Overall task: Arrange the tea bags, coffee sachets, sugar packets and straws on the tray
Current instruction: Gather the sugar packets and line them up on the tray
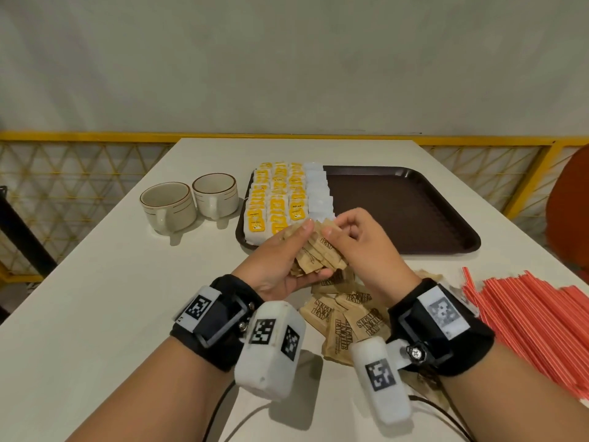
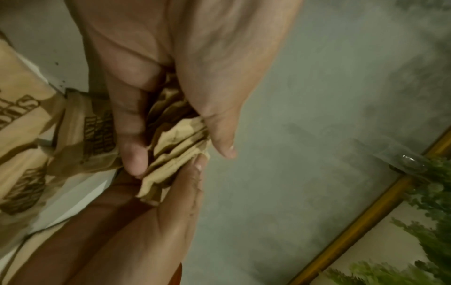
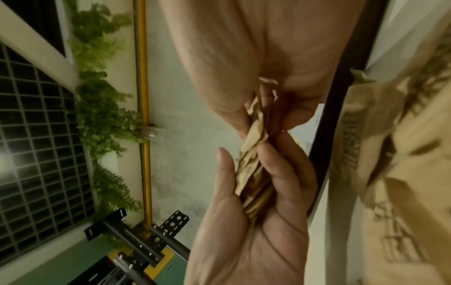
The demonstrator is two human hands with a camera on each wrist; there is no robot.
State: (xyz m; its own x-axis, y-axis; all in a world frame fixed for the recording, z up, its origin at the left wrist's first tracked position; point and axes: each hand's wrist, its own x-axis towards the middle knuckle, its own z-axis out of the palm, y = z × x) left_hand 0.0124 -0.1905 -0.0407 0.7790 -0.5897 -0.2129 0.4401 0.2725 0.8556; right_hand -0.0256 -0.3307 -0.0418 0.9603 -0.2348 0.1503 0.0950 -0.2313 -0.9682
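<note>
While both hands, the left hand (image 1: 288,264) cupping and the right hand (image 1: 360,247) pinching, square a stack of brown paper sugar packets (image 1: 320,255) above the white table (image 1: 111,282), the next move seemingly calls for laying them on the dark brown plastic tray (image 1: 414,212), bare beside yellow-labelled tea bags (image 1: 275,199) and white sachets (image 1: 318,194).

2 cream ceramic mugs with thin brown rim lines, the left mug (image 1: 168,205) and the right mug (image 1: 215,194), stand side by side and nearly touching on the white rectangular table (image 1: 127,282), handles facing the viewer. Behind the table runs a yellow metal railing with a diamond mesh (image 1: 79,173) along a plain pale wall (image 1: 287,59). An orange-red rounded chair back (image 1: 570,212) shows at the right edge. Green hanging foliage (image 3: 105,108) and a dark gridded window (image 3: 36,154) appear in the right wrist view.
</note>
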